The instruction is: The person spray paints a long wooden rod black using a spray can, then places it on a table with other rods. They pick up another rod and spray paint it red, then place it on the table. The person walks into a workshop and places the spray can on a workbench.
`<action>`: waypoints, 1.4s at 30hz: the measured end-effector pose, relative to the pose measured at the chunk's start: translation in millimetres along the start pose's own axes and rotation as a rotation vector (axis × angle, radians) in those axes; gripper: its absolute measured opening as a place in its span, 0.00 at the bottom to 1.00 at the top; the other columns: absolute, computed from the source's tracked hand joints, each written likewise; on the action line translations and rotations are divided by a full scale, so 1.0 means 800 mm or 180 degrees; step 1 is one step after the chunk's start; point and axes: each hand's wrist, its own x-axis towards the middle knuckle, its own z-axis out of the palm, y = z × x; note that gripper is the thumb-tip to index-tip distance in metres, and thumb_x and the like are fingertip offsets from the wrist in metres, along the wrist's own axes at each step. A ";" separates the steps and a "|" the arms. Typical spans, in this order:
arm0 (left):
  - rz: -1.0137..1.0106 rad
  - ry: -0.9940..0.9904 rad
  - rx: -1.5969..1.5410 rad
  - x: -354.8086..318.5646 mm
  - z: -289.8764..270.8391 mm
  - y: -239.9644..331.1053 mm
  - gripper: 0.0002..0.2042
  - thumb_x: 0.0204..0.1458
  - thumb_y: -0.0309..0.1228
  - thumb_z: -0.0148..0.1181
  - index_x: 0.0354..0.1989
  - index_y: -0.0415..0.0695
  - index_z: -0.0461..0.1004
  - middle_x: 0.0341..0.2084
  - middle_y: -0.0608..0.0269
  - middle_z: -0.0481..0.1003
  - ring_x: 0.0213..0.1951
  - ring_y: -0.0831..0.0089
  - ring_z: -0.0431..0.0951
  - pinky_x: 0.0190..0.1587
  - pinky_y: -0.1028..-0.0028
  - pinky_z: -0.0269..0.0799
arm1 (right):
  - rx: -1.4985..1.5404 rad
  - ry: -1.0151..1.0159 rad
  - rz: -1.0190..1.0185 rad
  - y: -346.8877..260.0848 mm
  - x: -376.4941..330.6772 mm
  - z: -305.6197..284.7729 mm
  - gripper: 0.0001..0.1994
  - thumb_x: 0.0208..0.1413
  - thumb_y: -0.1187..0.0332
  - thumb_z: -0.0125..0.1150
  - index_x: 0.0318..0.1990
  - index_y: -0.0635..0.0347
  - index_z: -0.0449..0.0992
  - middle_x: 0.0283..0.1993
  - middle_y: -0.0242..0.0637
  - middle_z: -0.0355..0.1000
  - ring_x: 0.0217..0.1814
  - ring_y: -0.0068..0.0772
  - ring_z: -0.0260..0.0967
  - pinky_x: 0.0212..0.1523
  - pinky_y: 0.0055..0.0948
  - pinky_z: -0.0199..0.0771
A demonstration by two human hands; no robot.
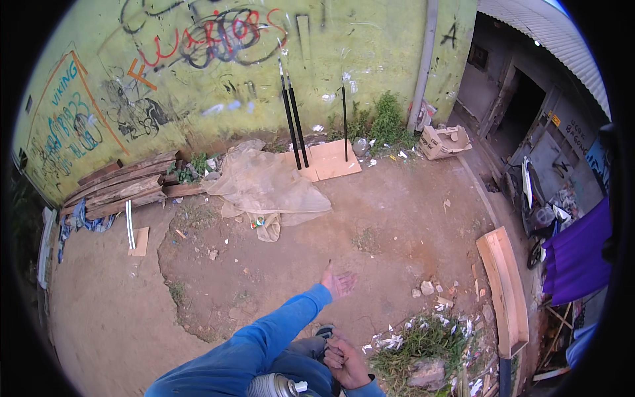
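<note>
My left hand (339,283) reaches out from a blue sleeve, palm showing and fingers stretched apart, with nothing in it. It hovers above the bare dirt. Closer to my body, my right hand (345,362) has its fingers curled in; whatever they may hold is hidden. At the lower edge, by my left arm, a spray can (276,385) with a white nozzle lies against my clothing, apart from both hands. Farther off, two black poles (291,119) and a thinner black pole (344,122) lean on the wall, their feet on flattened cardboard (331,168).
A brown sheet (264,178) covers ground beside stacked planks (126,188). White strips (129,225) rest on cardboard at left. A carton (443,142) stands by the wall. At right are a wooden trough (506,291), a grass patch (430,344), stones (426,288) and purple cloth (579,255).
</note>
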 end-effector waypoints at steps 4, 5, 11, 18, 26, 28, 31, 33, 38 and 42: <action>0.0002 0.0315 -0.0432 0.096 0.078 0.038 0.46 0.50 0.72 0.32 0.61 0.40 0.58 0.53 0.51 0.71 0.51 0.59 0.73 0.50 0.61 0.70 | -0.0065 0.0401 -0.0084 -0.108 0.020 0.039 0.08 0.59 0.77 0.51 0.44 0.53 0.66 0.19 0.22 0.52 0.16 0.14 0.47 0.15 0.16 0.47; -0.0034 0.0292 -0.0382 0.136 0.111 0.041 0.46 0.51 0.72 0.32 0.61 0.40 0.58 0.52 0.51 0.71 0.51 0.59 0.73 0.50 0.61 0.70 | -0.0096 0.0670 -0.0222 -0.140 0.027 0.047 0.06 0.60 0.75 0.51 0.42 0.53 0.66 0.20 0.22 0.51 0.16 0.13 0.46 0.15 0.15 0.46; -0.0209 0.0069 0.0140 0.416 0.315 0.027 0.42 0.53 0.69 0.37 0.60 0.42 0.59 0.51 0.54 0.73 0.49 0.61 0.75 0.49 0.63 0.70 | -0.0002 0.0573 -0.0611 -0.393 0.087 0.028 0.03 0.60 0.75 0.51 0.37 0.54 0.67 0.20 0.22 0.50 0.18 0.14 0.46 0.17 0.15 0.48; -0.0569 -0.0042 0.0188 0.667 0.515 0.011 0.38 0.54 0.67 0.41 0.57 0.44 0.62 0.50 0.57 0.74 0.48 0.65 0.75 0.49 0.64 0.71 | 0.0140 0.0980 -0.0726 -0.715 0.141 0.061 0.03 0.60 0.74 0.52 0.40 0.55 0.68 0.20 0.21 0.48 0.18 0.14 0.44 0.16 0.16 0.47; -0.0847 0.0244 0.0447 0.975 0.722 0.046 0.37 0.53 0.67 0.42 0.55 0.46 0.66 0.48 0.62 0.76 0.47 0.67 0.75 0.48 0.66 0.69 | -0.0017 0.1148 -0.1090 -1.062 0.261 0.042 0.06 0.62 0.68 0.55 0.34 0.56 0.69 0.21 0.23 0.55 0.22 0.17 0.52 0.23 0.18 0.56; -0.1025 0.0322 0.0553 1.068 0.778 0.051 0.36 0.53 0.67 0.42 0.55 0.47 0.66 0.48 0.63 0.75 0.48 0.68 0.75 0.50 0.65 0.70 | -0.0049 0.1154 -0.1246 -1.164 0.296 0.028 0.08 0.62 0.67 0.54 0.31 0.55 0.69 0.21 0.25 0.57 0.24 0.19 0.54 0.27 0.20 0.60; -0.1075 0.0362 0.0860 1.208 0.886 0.050 0.35 0.52 0.67 0.45 0.55 0.49 0.67 0.48 0.63 0.75 0.48 0.67 0.75 0.50 0.65 0.69 | 0.0206 0.1610 -0.1282 -1.326 0.334 0.000 0.06 0.61 0.66 0.55 0.32 0.54 0.71 0.21 0.24 0.57 0.24 0.20 0.53 0.26 0.20 0.58; -0.1078 0.0066 0.1105 1.284 0.956 0.026 0.32 0.53 0.64 0.46 0.54 0.50 0.68 0.46 0.63 0.76 0.45 0.68 0.76 0.48 0.65 0.69 | -0.0776 0.0716 -0.1632 -1.413 0.348 -0.029 0.15 0.59 0.78 0.53 0.52 0.55 0.66 0.40 0.32 0.64 0.39 0.25 0.60 0.42 0.23 0.65; -0.1804 0.0022 0.2012 1.396 1.056 -0.075 0.22 0.53 0.56 0.49 0.48 0.55 0.70 0.38 0.69 0.76 0.37 0.72 0.75 0.41 0.63 0.68 | -0.0052 -0.0167 -0.1461 -1.572 0.339 -0.099 0.27 0.56 0.83 0.54 0.64 0.62 0.59 0.51 0.36 0.66 0.48 0.27 0.65 0.49 0.22 0.68; -0.1809 0.0262 0.2225 1.497 1.128 -0.120 0.16 0.52 0.51 0.50 0.39 0.54 0.70 0.33 0.70 0.76 0.33 0.73 0.75 0.38 0.63 0.69 | 0.0689 -0.0709 -0.1096 -1.723 0.328 -0.103 0.26 0.54 0.79 0.58 0.61 0.61 0.59 0.49 0.36 0.65 0.45 0.27 0.64 0.47 0.22 0.67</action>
